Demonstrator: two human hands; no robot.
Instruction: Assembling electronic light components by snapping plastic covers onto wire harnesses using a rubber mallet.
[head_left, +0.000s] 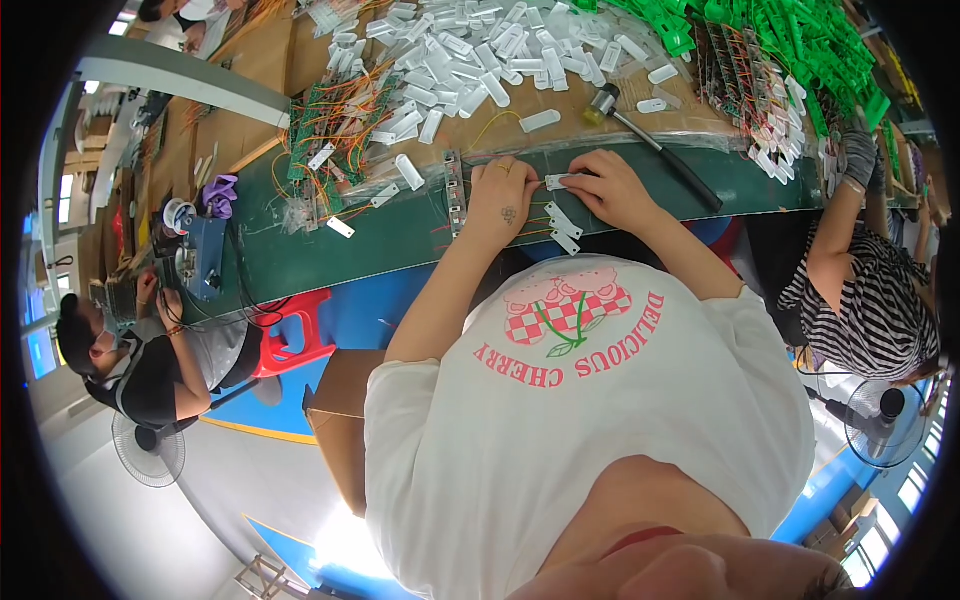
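Fingers of the right hand (pixel 612 188) pinch a white clip (pixel 556 182), left hand (pixel 500 195) steadying at nine o'clock; slipping could scatter the wired clips (pixel 563 228) below.

**Hands and forearms, two, bare**

Left hand (pixel 500 195): back up, fingers curled downward, knuckles forward. Right hand (pixel 610 185): palm down, fingertips pinched toward the left hand. Hands close together; both forearms extended forward, elbows bent.

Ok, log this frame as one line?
left hand: resting on green bench | right hand: pinching small white plastic casing | black-handled mallet: untouched
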